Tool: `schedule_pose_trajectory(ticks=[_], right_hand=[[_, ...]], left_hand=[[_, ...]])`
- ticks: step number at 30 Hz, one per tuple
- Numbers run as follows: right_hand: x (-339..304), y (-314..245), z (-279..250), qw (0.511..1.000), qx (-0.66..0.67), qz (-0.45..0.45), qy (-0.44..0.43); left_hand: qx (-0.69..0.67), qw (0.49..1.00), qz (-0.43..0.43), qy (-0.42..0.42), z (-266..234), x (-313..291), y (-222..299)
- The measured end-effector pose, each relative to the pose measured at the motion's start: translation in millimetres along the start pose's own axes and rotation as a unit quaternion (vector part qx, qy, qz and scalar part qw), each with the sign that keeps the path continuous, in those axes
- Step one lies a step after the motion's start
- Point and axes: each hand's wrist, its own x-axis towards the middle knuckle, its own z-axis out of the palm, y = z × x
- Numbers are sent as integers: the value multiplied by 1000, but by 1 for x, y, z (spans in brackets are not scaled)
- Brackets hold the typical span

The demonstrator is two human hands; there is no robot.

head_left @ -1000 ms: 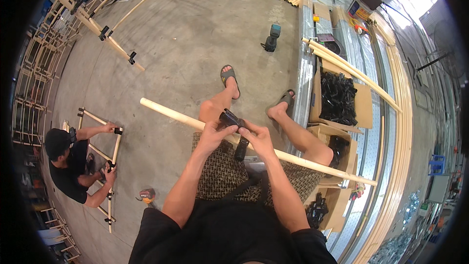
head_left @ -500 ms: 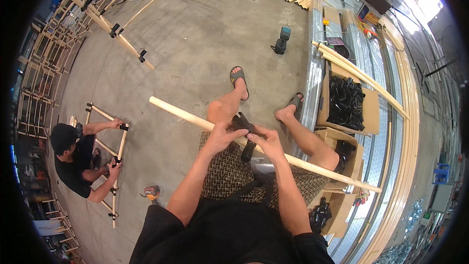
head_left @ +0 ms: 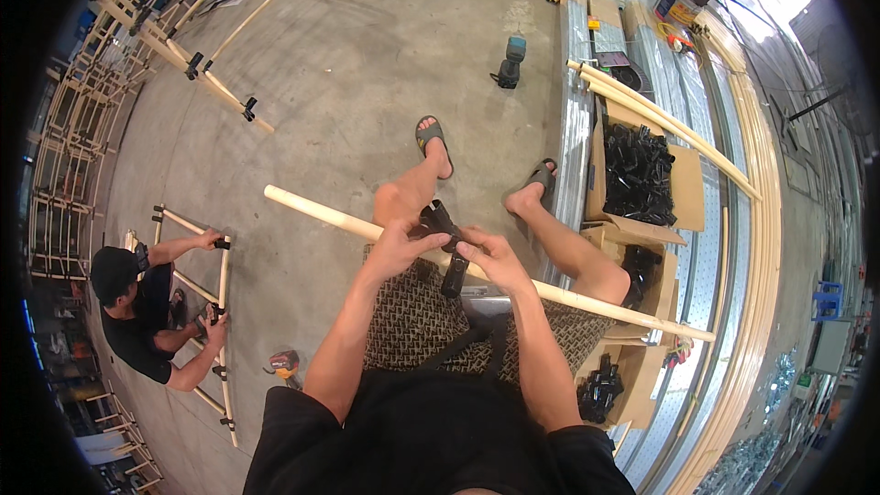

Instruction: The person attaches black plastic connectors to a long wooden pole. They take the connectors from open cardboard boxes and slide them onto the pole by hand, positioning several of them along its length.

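A long cream pipe (head_left: 321,211) lies slantwise across my lap, its far-left end out past my knee. Around its middle sits a black pipe joint (head_left: 453,280), with parts sticking out above and below the pipe. My left hand (head_left: 400,250) is closed on the joint from the left, thumb pressed against it. From the right, my right hand (head_left: 497,261) pinches the same joint, its thumb close to the left one. The fingers hide part of the joint's middle.
Cardboard boxes of black joints (head_left: 639,174) stand at my right, beside long wrapped metal profiles (head_left: 575,82). Two cream pipes (head_left: 669,124) lie over them. A cordless tool (head_left: 511,62) stands ahead; another (head_left: 285,365) lies left. A co-worker (head_left: 137,312) at left handles a pipe frame (head_left: 225,275).
My hands stay on the joint with little change of grip. The view has shifted slightly. At left, the near end of the co-worker's pipe frame has swung to the right.
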Motion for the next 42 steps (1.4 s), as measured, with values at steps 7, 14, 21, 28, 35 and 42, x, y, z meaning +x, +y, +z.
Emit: schedule_pose_trajectory(ticks=[7, 14, 21, 28, 35, 42], right_hand=[[-1, 1, 0, 1000, -2, -4, 5], [-3, 0, 7, 995, -74, -65, 26], [-3, -5, 17, 987, -127, -80, 61], [0, 3, 9, 1000, -1, 10, 29], [-3, 13, -2, 993, 103, 62, 23], [-1, 15, -4, 994, 89, 68, 10]], left_hand=[[65, 997, 34, 10, 3, 0, 1], [97, 995, 33, 8, 2, -2, 7], [186, 980, 64, -18, -8, -5, 9], [126, 991, 16, 45, 12, -2, 13], [132, 991, -31, 1, 21, 2, 25], [151, 987, -62, -6, 18, 5, 15]])
